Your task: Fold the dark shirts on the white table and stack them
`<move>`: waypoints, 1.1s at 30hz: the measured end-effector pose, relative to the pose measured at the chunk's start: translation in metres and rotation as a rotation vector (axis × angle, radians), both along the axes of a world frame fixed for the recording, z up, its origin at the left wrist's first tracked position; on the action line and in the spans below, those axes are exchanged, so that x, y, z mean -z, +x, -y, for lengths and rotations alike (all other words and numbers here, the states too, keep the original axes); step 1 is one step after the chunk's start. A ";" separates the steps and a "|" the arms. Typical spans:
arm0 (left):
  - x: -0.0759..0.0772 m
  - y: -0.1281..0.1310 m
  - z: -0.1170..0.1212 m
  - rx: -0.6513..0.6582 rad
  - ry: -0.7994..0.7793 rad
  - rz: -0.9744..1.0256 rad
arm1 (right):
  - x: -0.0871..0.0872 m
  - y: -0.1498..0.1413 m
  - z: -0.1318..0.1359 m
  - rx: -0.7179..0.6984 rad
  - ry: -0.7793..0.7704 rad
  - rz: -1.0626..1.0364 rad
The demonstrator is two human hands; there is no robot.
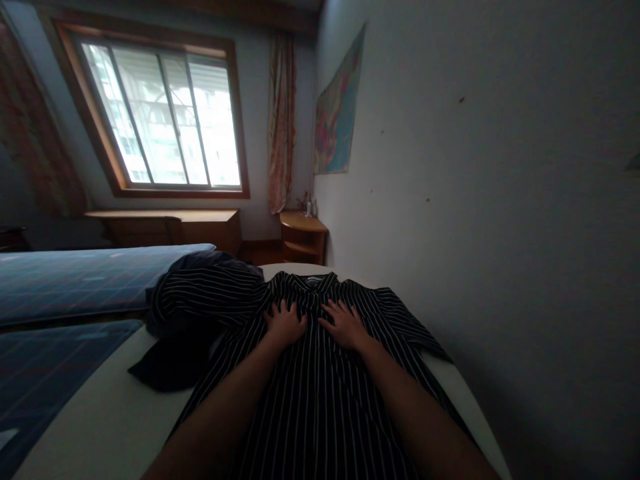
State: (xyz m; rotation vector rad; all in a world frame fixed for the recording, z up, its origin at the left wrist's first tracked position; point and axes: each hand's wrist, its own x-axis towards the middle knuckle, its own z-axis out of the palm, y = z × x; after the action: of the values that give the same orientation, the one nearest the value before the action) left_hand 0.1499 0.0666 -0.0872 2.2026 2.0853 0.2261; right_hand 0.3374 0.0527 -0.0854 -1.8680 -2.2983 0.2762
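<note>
A black shirt with white stripes (315,387) lies spread front side up on a pale round table (107,413), its collar at the far end. My left hand (286,324) rests flat on the left chest of the shirt, fingers spread. On the other side of the front opening, my right hand (344,324) also lies flat with its fingers apart. The right-hand sleeve reaches out toward the table's edge. The left-hand sleeve runs onto a bunched heap of dark cloth (173,360), so its end is hard to make out.
Left of the table is a bed or mattress with blue checked covering (95,280). A white wall (500,233) stands close on the right. Beyond the table are a corner shelf (303,223), a wooden desk (210,227) and a window (165,120).
</note>
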 end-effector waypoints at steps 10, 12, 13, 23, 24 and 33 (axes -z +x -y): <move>0.014 -0.005 0.006 0.050 0.163 0.066 | 0.006 0.014 -0.009 -0.007 0.064 -0.018; 0.014 -0.011 0.013 0.062 0.164 0.063 | 0.006 0.011 -0.005 0.005 0.060 0.001; 0.014 -0.013 0.017 0.061 0.159 0.057 | 0.005 0.009 -0.002 0.011 0.060 0.009; 0.013 -0.015 0.062 0.017 0.085 -0.033 | 0.002 -0.005 0.033 -0.042 0.045 0.024; 0.011 -0.014 0.062 0.015 0.070 -0.037 | 0.001 -0.006 0.034 -0.042 0.039 0.021; 0.004 -0.027 0.035 0.105 0.130 -0.005 | -0.001 -0.014 0.024 0.033 -0.003 0.036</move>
State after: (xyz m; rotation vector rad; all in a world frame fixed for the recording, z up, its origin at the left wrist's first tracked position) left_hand 0.1231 0.0313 -0.0915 2.3805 2.0032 0.3561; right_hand 0.3234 0.0288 -0.0845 -1.9254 -2.2890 0.2445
